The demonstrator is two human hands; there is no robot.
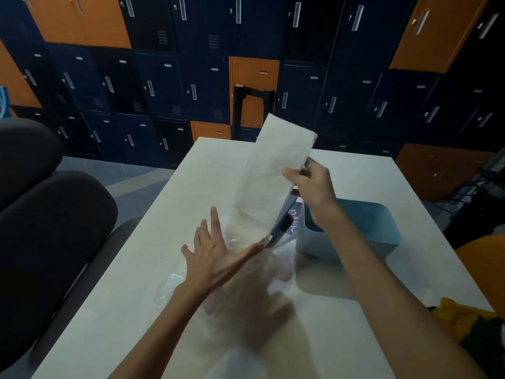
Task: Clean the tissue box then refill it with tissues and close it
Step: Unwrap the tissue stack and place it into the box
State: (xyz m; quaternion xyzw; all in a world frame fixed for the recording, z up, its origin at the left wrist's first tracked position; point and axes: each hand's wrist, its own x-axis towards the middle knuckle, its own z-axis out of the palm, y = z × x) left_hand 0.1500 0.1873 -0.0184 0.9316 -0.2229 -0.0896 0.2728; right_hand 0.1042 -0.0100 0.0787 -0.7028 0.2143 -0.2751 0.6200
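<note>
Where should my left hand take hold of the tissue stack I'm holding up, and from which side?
Take the tissue stack low on its left long edge, coming from the left. It is long, flat and tilted up, and the right hand pinches its right edge higher up, so a grip opposite should steady it. The left hand lies open beside that end.
</note>
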